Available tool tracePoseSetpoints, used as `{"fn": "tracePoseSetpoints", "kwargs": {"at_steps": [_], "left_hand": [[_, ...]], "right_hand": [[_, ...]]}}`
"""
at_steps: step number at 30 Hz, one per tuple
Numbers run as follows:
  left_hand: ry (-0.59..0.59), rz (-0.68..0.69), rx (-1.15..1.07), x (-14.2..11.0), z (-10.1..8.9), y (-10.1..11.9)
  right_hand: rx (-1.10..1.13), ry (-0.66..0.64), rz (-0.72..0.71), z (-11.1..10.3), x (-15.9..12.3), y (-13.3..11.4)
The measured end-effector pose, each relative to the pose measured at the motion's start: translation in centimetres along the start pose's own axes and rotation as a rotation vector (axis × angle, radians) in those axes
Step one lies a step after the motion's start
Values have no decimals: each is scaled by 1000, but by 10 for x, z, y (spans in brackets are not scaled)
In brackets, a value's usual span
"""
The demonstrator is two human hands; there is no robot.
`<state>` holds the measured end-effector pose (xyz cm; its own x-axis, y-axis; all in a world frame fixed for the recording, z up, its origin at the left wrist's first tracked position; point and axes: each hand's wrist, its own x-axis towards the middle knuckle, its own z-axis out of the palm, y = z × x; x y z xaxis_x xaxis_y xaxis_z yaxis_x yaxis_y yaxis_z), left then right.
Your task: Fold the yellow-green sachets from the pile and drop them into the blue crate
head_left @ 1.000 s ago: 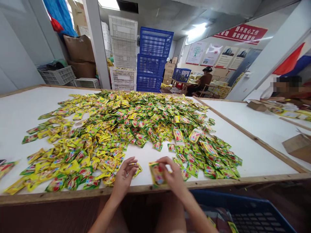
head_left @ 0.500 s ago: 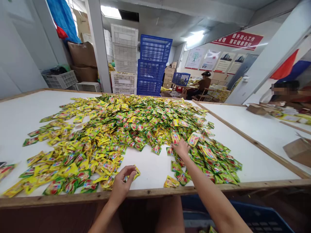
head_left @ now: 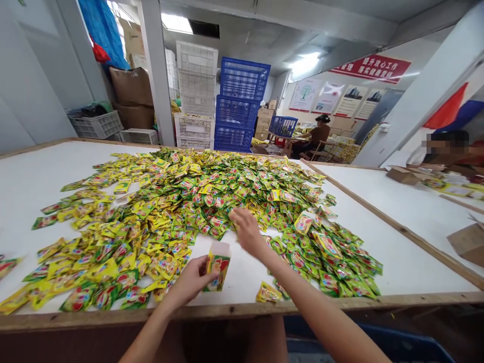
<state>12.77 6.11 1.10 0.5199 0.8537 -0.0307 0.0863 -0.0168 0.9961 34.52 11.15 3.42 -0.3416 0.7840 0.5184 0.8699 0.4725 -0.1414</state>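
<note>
A wide heap of small yellow-green sachets (head_left: 196, 201) covers the white table (head_left: 30, 176). My left hand (head_left: 191, 282) is near the front edge, closed round one upright sachet (head_left: 217, 264) with a white top. My right hand (head_left: 247, 232) reaches forward to the near edge of the heap, fingers bent over the sachets there; whether it holds one I cannot make out. A loose sachet (head_left: 267, 292) lies by the table's front edge, under my right forearm.
A wooden rim (head_left: 242, 310) edges the table. To the right is a second white table (head_left: 408, 201) with cardboard boxes (head_left: 469, 242). Blue crates (head_left: 242, 106) and white crates (head_left: 194, 91) are stacked behind. A person (head_left: 317, 133) sits far back; another person (head_left: 446, 148) sits at right.
My left hand has lifted a sachet upright off the table. My right hand put its sachet down, reached out to the heap, then shifted leftwards along its near edge.
</note>
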Motion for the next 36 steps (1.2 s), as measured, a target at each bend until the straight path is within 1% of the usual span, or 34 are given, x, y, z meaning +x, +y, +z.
{"fn": "tracePoseSetpoints", "kwargs": {"at_steps": [1,2,3,4,5,6,8,9,12,15,17,18,19,21,24,26,28,30,31,33,36], "left_hand": [[52,8,-81,-2,1,-3],[110,17,-156,-5,2,-6],[166,20,-220,-8,2,-9],[222,14,-271,-11,1,-11],[279,2,-305,-14,0,-12],[332,-10,-328,-16,-1,-12],[399,-15,-371,-19,-1,-10],[404,-7,-399,-19,-1,-9],[358,24,-472,-17,4,-9],[380,14,-529,-16,9,-15],[428,-18,-579,-18,9,-19],[447,-36,-604,-21,8,-20],[453,-50,-625,-23,6,-21],[454,-59,-651,-28,2,-20],[450,-64,-657,-31,1,-15],[457,-60,-650,-31,3,-11],[464,-41,-629,-30,7,-8],[473,-34,-605,-31,8,-6],[481,-38,-596,-33,8,-6],[495,-55,-588,-35,6,-6],[505,-78,-594,-38,2,-10]], "right_hand": [[-24,-1,191,6,10,19],[-50,-47,388,11,18,37],[-63,-122,529,17,23,53],[-67,-171,601,22,26,65],[-66,-216,641,28,25,73],[-61,-244,644,32,21,75],[-52,-270,621,40,9,70],[-51,-281,611,43,2,63],[-40,-311,569,45,-23,32],[45,-322,436,38,-46,0],[168,-319,332,28,-56,-13],[228,-309,309,22,-59,-16],[271,-292,307,15,-60,-17],[286,-262,330,4,-57,-16],[241,-282,313,-1,-47,-18],[221,-333,236,5,-41,-29],[161,-400,155,15,-38,-46],[96,-451,114,24,-38,-60],[79,-463,117,27,-38,-63],[94,-466,153,27,-35,-61],[132,-449,247,18,-20,-35]]}}
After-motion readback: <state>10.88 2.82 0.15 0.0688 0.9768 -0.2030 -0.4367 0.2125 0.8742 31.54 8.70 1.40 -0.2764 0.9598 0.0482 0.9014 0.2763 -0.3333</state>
